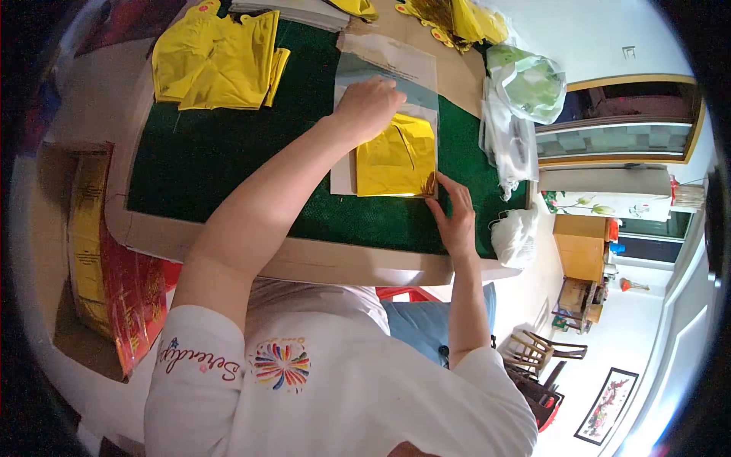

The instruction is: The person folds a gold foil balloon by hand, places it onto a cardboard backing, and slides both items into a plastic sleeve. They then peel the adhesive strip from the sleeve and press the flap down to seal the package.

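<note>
A folded yellow foil packet (396, 156) lies on a white card within what looks like a clear plastic sleeve (415, 84), on the green tabletop mat (304, 160). My left hand (371, 107) is closed over the sleeve, just above the packet's upper left. Its fingers are curled, and whatever they grip is hidden. At the packet's lower right corner is my right hand (457, 212), with thumb and forefinger at the sleeve's edge, seemingly pinching it.
More yellow foil pieces (221, 61) lie at the table's upper left, with others (464, 23) at the far edge. Along the right edge are a clear bag with green contents (525, 84) and a white bundle (515, 238). A red-sided box (126, 289) stands left of the table.
</note>
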### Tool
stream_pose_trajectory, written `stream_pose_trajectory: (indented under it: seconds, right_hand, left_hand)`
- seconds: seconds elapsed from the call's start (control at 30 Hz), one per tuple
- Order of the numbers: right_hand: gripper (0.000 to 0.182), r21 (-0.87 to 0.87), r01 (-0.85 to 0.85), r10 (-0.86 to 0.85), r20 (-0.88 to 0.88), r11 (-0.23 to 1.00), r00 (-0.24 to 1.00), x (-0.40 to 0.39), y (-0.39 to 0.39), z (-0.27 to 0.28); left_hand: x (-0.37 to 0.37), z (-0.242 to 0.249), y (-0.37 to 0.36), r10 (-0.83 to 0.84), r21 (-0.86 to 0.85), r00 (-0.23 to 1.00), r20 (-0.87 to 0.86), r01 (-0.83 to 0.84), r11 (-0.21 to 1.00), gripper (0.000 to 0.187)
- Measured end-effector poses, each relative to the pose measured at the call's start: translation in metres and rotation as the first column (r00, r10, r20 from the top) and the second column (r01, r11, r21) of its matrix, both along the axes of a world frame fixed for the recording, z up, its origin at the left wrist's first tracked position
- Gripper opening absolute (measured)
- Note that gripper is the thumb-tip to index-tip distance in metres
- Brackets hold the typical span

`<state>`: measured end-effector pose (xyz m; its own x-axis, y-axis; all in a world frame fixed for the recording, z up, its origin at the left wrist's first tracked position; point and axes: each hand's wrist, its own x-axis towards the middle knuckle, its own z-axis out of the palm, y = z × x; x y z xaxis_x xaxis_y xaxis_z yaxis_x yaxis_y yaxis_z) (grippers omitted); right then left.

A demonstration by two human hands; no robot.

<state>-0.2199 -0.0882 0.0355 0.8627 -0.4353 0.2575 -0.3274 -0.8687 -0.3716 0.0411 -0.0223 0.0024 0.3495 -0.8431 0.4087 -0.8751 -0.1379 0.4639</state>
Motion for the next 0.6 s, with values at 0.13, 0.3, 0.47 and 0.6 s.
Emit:
stream_pose_trajectory:
  seconds: [0.13,0.3,0.47,0.6]
  right_hand:
    - [0.048,-0.017,-0.009,0.009,-0.019,1.0,1.0,0.001,-0.002,0.0]
    - [0.045,0.057,0.017,-0.018,0.018,0.998,1.0,0.004,0.004,0.017]
    - [0.037,0.334,0.123,-0.177,0.136,0.934,0.975,0.024,-0.044,0.015]
    - [0.033,0.432,0.165,-0.234,0.112,0.886,0.966,0.074,-0.109,-0.012]
  left_hand:
    - [0.0,0.001,0.0,-0.014,0.026,1.0,0.002,0.014,1.0,0.009]
    - [0.011,0.011,0.018,-0.068,-0.048,0.989,-0.133,0.062,0.997,0.008]
    - [0.04,0.023,0.072,0.259,0.1,0.952,-0.163,-0.245,0.964,0.014]
    - [0.038,0.007,0.081,0.387,0.107,0.918,-0.09,-0.378,0.92,0.017]
